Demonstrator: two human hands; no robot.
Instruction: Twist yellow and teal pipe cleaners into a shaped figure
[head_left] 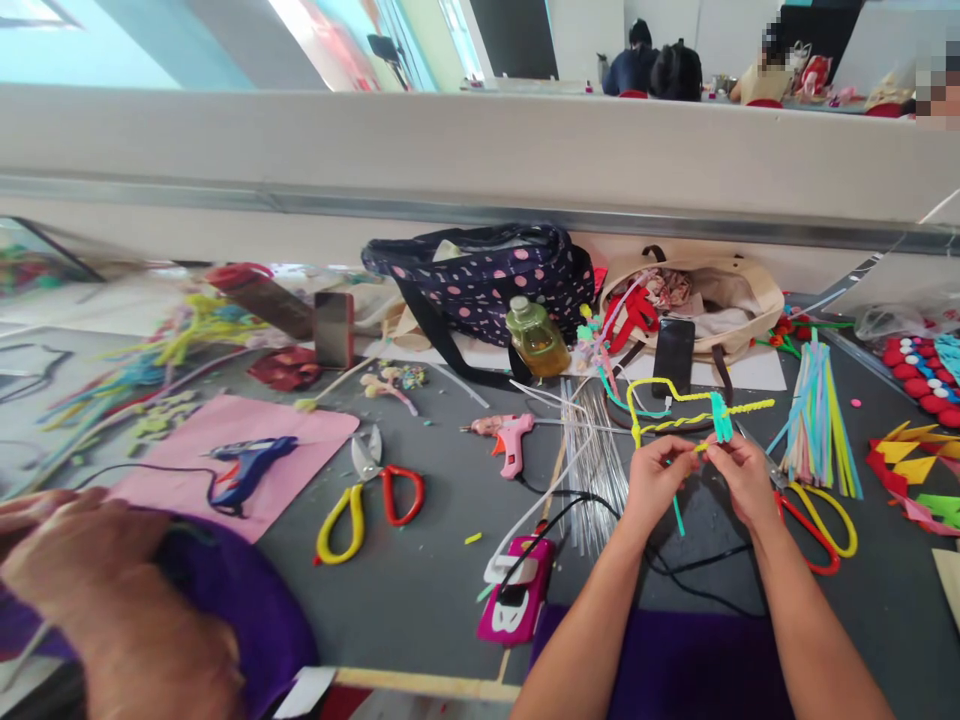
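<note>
My left hand (661, 480) and my right hand (741, 482) are close together at the right of the table, fingertips pinched. Between them they hold a yellow pipe cleaner (667, 384), bent into a loop with a twisted strand across it. A teal pipe cleaner (721, 418) is wound round its right part, just above my right fingers. A thin teal strip (679, 515) lies below my left hand. Silver wires (592, 450) lie left of my left hand. Scissors with red and yellow handles (829, 520) rest beside my right wrist.
A co-worker's hands (90, 570) are at the left edge. A pink glue gun (511, 440), a blue glue gun (255, 470), cutters (367, 490) and a magenta power strip (517, 590) lie on the table. Behind stand a bottle (538, 340), a phone (673, 355) and a bundle of pipe cleaners (817, 420).
</note>
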